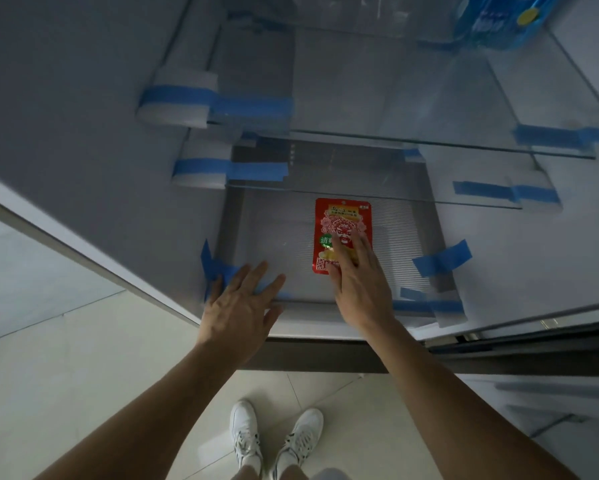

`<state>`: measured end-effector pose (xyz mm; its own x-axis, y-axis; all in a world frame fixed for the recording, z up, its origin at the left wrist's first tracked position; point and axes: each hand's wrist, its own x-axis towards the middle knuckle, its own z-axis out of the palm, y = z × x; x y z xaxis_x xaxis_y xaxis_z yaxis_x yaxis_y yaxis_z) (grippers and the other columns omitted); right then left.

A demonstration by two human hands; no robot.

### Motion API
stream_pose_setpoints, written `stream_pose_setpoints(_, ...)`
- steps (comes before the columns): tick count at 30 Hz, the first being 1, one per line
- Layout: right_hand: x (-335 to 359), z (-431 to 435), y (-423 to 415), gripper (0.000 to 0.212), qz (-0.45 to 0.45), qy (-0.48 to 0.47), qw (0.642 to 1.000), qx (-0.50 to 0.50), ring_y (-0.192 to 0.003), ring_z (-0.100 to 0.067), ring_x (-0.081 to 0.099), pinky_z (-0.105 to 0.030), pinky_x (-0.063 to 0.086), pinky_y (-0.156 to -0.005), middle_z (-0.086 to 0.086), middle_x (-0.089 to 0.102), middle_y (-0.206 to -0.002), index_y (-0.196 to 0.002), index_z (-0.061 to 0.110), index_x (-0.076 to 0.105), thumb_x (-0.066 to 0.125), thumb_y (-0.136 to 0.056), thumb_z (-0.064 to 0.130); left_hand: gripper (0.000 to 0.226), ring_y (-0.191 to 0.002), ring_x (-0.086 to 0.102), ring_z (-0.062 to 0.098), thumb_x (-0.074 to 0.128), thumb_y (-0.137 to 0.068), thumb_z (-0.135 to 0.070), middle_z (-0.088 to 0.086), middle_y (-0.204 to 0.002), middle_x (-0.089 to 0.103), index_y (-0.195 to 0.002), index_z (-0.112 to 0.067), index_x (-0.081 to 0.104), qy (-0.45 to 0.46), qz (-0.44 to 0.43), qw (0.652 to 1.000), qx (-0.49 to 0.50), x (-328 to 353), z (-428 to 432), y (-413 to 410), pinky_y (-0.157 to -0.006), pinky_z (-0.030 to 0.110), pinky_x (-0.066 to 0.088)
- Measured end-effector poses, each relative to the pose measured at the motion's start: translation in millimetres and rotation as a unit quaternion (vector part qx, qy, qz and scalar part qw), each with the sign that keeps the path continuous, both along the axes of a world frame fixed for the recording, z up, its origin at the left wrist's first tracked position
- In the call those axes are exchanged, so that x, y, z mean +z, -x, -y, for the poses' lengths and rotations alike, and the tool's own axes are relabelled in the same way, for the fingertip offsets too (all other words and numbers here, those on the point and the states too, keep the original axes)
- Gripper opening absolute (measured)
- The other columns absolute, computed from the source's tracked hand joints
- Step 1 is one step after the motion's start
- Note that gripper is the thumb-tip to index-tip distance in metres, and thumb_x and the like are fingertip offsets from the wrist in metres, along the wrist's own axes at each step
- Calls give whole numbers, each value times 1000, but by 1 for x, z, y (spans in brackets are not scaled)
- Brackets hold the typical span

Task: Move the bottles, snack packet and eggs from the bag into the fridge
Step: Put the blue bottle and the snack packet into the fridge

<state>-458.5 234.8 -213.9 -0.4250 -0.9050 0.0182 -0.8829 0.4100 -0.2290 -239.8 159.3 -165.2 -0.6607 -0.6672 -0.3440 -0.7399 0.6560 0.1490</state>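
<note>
A red snack packet lies flat on the fridge's lowest glass shelf, just right of its middle. My right hand reaches in with straight fingers that lie over the packet's near end. My left hand hovers with spread fingers over the shelf's front left corner and holds nothing. A blue-labelled bottle pack stands on an upper shelf at the top right. The bag and the eggs are out of view.
Two more glass shelves sit above the lowest one. White foam blocks and strips of blue tape line the fridge's side walls and shelf edges. The open door stands on the left. Pale floor tiles and my white shoes are below.
</note>
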Motion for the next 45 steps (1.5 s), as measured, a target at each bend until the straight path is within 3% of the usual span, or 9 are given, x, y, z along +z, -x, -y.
stream_pose_setpoints(4, -2, 22, 16, 61, -8, 5, 1000, 10, -153, -33, 22, -50, 31, -117, -11, 23, -167, -159, 28, 24, 30, -104, 53, 61, -154, -4, 21, 14, -94, -62, -10, -167, -2, -153, -49, 4, -6, -13, 1000, 0, -2, 0, -2, -124, 53, 9)
stream_pose_setpoints(7, 0, 41, 27, 60, 1, -2, 1000, 8, -153, -33, 21, -53, 30, -119, -13, 22, -167, -158, 27, 25, 28, -104, 52, 65, -154, -5, 20, 11, -90, -63, -11, -166, -3, -153, -49, 6, -17, -20, 1000, 3, -2, 1, -2, -124, 51, 6)
stream_pose_setpoints(14, 4, 58, 33, 59, 12, -19, 1000, -5, -154, -34, 20, -54, 31, -120, -13, 22, -166, -159, 27, 22, 28, -105, 51, 61, -153, -8, 19, 24, -98, -61, -10, -166, -7, -153, -48, 3, -17, -12, 1000, -13, -1, 4, -3, -124, 51, 6)
stream_pose_setpoints(21, 42, 22, 17, 63, -28, 12, 999, 16, -146, -34, 38, -53, 38, -116, -13, 40, -158, -154, 22, 36, 41, -98, 50, 83, -153, -11, 19, 38, -87, -76, -9, -166, -14, -154, -47, -3, -42, 10, 998, -41, 3, 10, -4, -124, 53, 5)
stream_pose_setpoints(27, 79, -28, -14, 72, -36, 14, 999, -24, -141, -34, 45, -48, 41, -113, -10, 47, -154, -152, 20, 41, 71, -89, 41, 81, -154, -1, 18, 41, -91, -70, -6, -167, -1, -155, -43, -1, -7, -52, 998, -44, 32, -2, -3, -124, 51, 10)
stream_pose_setpoints(33, 120, -62, -37, 74, -41, 47, 997, -54, -137, -36, 50, -52, 45, -108, -11, 54, -147, -147, 20, 48, 76, -83, 42, 77, -152, 14, 22, 42, -92, -64, -2, -165, 18, -156, -36, 10, 58, -159, 981, -97, 77, -21, 17, -122, 47, 9)
stream_pose_setpoints(37, 139, -88, -37, 70, -75, 85, 989, -97, -132, -40, 53, -55, 49, -104, -16, 60, -140, -142, 15, 54, 79, -82, 39, 75, -148, 28, 25, 46, -89, -61, 2, -159, 34, -153, -32, 20, 87, -189, 968, -137, 95, -26, 30, -120, 51, 24)
stream_pose_setpoints(41, 156, -108, -40, 67, -70, 105, 980, -151, -135, -39, 50, -54, 47, -107, -17, 57, -143, -143, 13, 53, 73, -85, 40, 73, -148, 27, 24, 38, -89, -61, 1, -160, 32, -154, -33, 20, 99, -183, 961, -181, 115, -34, 46, -119, 52, 24)
stream_pose_setpoints(45, 168, -124, -41, 67, -61, 116, 975, -178, -135, -35, 49, -52, 44, -110, -14, 56, -145, -143, 16, 53, 74, -84, 39, 73, -150, 21, 22, 39, -92, -62, -2, -162, 27, -156, -34, 18, 103, -181, 956, -207, 133, -47, 66, -123, 47, 14)
